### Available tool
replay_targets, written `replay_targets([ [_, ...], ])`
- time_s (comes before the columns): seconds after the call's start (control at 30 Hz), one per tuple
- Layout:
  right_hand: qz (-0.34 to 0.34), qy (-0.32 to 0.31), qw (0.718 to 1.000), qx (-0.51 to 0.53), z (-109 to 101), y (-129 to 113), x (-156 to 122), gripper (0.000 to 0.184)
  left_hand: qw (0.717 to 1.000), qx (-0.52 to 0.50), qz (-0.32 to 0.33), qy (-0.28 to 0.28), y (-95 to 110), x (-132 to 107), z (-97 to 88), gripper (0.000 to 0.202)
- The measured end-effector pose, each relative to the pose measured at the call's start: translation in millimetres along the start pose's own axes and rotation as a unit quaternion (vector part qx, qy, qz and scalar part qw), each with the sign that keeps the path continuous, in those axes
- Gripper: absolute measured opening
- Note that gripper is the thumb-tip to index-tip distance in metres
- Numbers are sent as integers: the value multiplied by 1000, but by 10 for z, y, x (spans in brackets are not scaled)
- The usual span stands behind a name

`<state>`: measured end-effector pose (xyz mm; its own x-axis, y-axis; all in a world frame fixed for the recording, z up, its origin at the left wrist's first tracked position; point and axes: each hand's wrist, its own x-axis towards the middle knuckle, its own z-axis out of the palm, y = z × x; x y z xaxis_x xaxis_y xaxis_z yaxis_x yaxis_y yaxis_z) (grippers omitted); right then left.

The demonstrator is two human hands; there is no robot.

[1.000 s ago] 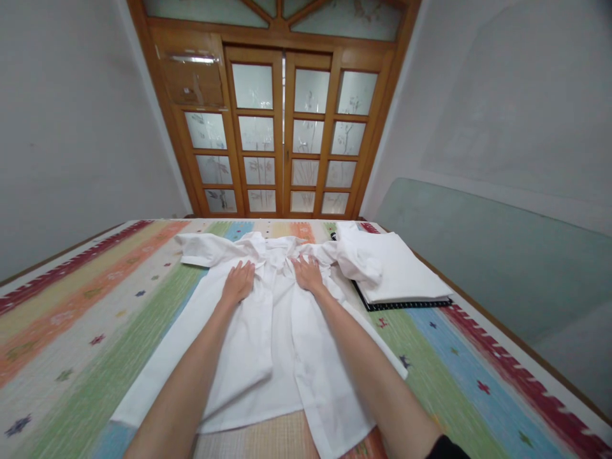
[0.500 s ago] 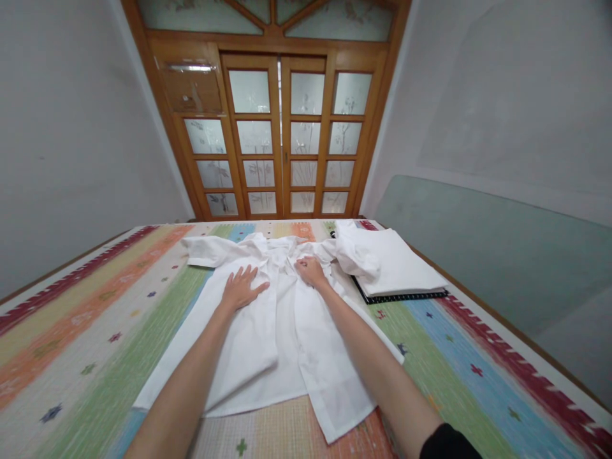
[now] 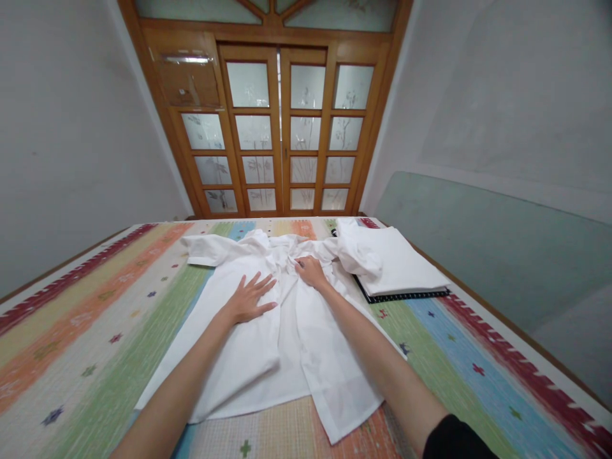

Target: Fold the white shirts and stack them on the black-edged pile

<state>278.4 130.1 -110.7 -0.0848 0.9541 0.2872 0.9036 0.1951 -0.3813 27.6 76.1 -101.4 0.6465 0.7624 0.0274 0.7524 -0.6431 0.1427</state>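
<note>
A white shirt (image 3: 268,344) lies spread front-up on a striped, many-coloured bed cover (image 3: 86,331). My left hand (image 3: 251,299) rests flat on the shirt's left front panel, fingers spread apart. My right hand (image 3: 310,271) is up by the collar, fingers curled and pinching the white cloth there. The left sleeve (image 3: 205,250) stretches out towards the far left. The right sleeve (image 3: 356,255) is bunched against the folded pile.
A folded white cloth (image 3: 396,264) lies on a black spiral-bound pad (image 3: 406,296) at the far right of the bed. Wooden glazed doors (image 3: 280,134) stand beyond the bed. A pale green headboard panel (image 3: 488,248) runs along the right side.
My left hand has slid back from the collar toward me and spread its fingers on the panel. My right hand has gone from flat to pinching the cloth at the collar.
</note>
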Motion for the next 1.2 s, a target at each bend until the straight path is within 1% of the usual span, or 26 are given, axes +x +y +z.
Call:
replay_targets([
  [0.07,-1,-2,1000,-6,-8,-5,-10,33,1000,0,0,1,3,-7,2,73],
  [0.17,-5,-3,1000,-12,-21,-14,-30,33,1000,-3,-6,17,15,-12,33,72],
  [0.33,-7,-13,1000,-4,-60,-34,-49,33,998,-16,-26,49,76,-34,109,60],
  [0.4,-11,-30,999,10,-94,-34,-72,33,998,-28,-30,55,106,-90,110,57],
  [0.47,-33,-54,998,26,-150,-18,-135,34,998,-40,-27,47,138,-217,84,57],
  [0.5,-51,-66,996,33,-190,-4,-189,37,998,-45,-20,36,153,-314,60,57],
  [0.57,-92,-90,991,47,-302,43,-351,46,999,-52,8,3,174,-581,-3,61],
  [0.6,-109,-105,987,54,-377,74,-460,50,998,-53,26,-12,178,-746,-38,63],
  [0.67,-139,-153,976,71,-565,153,-727,56,996,-49,60,-33,166,-1114,-101,77],
  [0.73,-159,-221,959,81,-795,250,-1040,61,997,-39,67,-29,121,-1491,-137,92],
  [0.77,-163,-252,951,77,-918,303,-1204,67,997,-36,66,-24,87,-1667,-139,98],
  [0.8,-167,-285,942,67,-1039,359,-1368,77,998,-34,56,-13,48,-1826,-130,99],
  [0.83,-164,-312,934,54,-1155,416,-1528,89,999,-34,38,-3,6,-1966,-110,97],
  [0.87,-157,-338,927,39,-1259,474,-1680,102,999,-35,13,13,-36,-2084,-80,89],
  [0.9,-146,-357,922,25,-1348,531,-1820,113,999,-38,-15,35,-77,-2181,-44,76],
  [0.93,-133,-378,916,14,-1417,586,-1947,121,997,-44,-40,58,-113,-2256,-6,63],
  [0.97,-120,-398,910,9,-1466,638,-2058,124,994,-51,-58,81,-143,-2311,30,52],
  [1.0,-106,-398,911,9,-1496,686,-2150,120,991,-58,-68,105,-167,-2349,61,45],
  [1.03,-94,-386,918,15,-1508,730,-2224,109,987,-64,-70,128,-185,-2371,82,40],
  [1.07,-89,-365,926,23,-1506,769,-2279,92,984,-68,-66,150,-196,-2381,93,38],
  [1.13,-110,-300,947,45,-1488,835,-2344,49,979,-71,-46,187,-205,-2374,84,34],
  [1.17,-131,-264,954,53,-1483,864,-2360,37,977,-70,-35,200,-206,-2362,68,33],
  [1.2,-152,-228,960,59,-1488,891,-2369,34,976,-67,-23,207,-207,-2348,50,31],
])
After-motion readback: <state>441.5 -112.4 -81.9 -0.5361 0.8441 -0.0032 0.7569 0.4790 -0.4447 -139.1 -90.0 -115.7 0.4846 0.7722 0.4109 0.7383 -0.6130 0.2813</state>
